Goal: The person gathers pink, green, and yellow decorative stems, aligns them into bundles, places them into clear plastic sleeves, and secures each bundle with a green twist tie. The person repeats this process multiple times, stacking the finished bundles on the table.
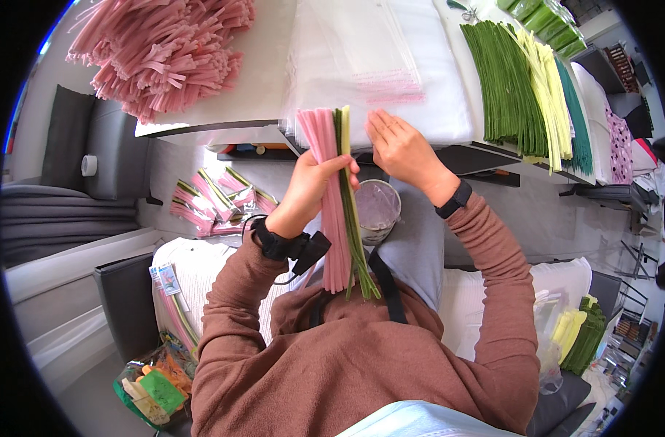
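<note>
My left hand (pixel 305 188) grips a bundle of pink chenille stems (pixel 332 235), with dark green stems (pixel 356 254) and pale yellow ones (pixel 346 131) along its right side. The bundle stands out above and below my fist, its lower end over my lap. To the right of its upper end is my right hand (pixel 395 143), fingers extended and side by side. Nothing shows in that hand, though its palm side is hidden. Beyond both hands, clear plastic bags (pixel 387 60) lie stacked on the white table (pixel 264 71).
A large pink stem pile (pixel 168 60) covers the table's left; green stems (pixel 502 87), yellow stems (pixel 548 98) and teal stems (pixel 575 117) lie right. Bagged bundles (pixel 217 199) rest on the floor. A bucket (pixel 379 210) stands below my hands, near the table edge (pixel 212 129).
</note>
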A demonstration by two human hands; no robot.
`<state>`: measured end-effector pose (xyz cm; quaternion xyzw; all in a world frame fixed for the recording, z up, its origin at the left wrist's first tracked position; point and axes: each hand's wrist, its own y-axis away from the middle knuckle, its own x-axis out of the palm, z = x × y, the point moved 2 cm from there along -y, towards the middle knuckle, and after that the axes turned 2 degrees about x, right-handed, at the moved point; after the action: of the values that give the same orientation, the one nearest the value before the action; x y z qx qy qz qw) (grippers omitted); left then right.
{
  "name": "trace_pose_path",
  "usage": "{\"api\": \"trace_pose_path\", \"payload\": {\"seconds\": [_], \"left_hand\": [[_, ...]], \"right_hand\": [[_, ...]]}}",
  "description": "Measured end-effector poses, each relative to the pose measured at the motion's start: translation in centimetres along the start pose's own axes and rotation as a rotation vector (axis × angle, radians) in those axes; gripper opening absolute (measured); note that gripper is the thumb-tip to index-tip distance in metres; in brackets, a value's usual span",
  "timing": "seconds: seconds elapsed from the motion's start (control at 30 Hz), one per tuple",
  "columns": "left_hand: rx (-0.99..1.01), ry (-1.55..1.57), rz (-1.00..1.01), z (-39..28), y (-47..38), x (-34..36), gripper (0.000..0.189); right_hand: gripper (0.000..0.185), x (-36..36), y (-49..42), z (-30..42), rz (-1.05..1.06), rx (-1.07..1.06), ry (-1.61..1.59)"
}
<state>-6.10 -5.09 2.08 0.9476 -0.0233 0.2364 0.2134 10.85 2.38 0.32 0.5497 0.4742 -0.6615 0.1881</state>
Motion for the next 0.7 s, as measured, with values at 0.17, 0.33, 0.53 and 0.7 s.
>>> {"api": "trace_pose_path", "payload": {"seconds": [0.17,0.33,0.53,0.7], "left_hand": [[0.061,0.017,0.072,0.3,-0.9,1.8,0.009],[0.077,-0.007,0.067,-0.2,-1.0,2.2,0.007],[0.085,-0.023,0.069,-0.3,-1.7,2.5,0.006],[0.032,-0.114,0.067,0.3,-3.0,2.5,0.01]], "right_hand": [[0.039,-0.3,-0.4,-0.3,-0.041,0.06,-0.119],[0.037,-0.6,-0.6,-0.7,-0.041,0.076,-0.181],[0.024,-0.2,-1.5,-1.0,-0.307,0.29,-0.249],[0.012,0.9,-2.0,-1.9,-0.271,0.4,-0.31]]}}
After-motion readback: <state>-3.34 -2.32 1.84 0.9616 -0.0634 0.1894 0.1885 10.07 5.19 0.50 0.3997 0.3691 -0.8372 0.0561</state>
